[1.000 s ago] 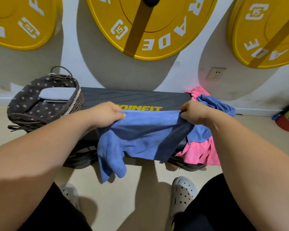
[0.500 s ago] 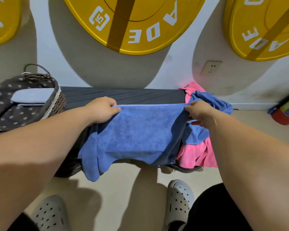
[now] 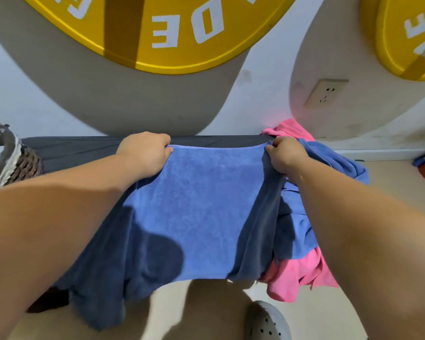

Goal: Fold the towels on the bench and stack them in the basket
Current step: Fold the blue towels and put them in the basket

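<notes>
Basket at far left edge, wicker with a dotted liner, mostly cut off, at the left end of the bench. Left hand pinches the far left corner of the blue towel, fingers curled over the hem. Towel lies spread across the bench top, far edge pulled straight between both hands, near part drooping over the front edge toward the floor, lower left bit bunched and in shadow. Right hand grips the far right corner, thumb and fingers closed on the cloth. Just right of it is an unfolded heap: second blue towel over pink towel, both hanging off the bench. Handling guess: light, soft terry, no stiffness, sags wherever unsupported, grippy rather than slippery, nothing to break. Best hold is the corners or hem, pulled taut for a straight edge; the fold likely means bringing far corners to near corners. Hanging part could drag it off the bench.
</notes>
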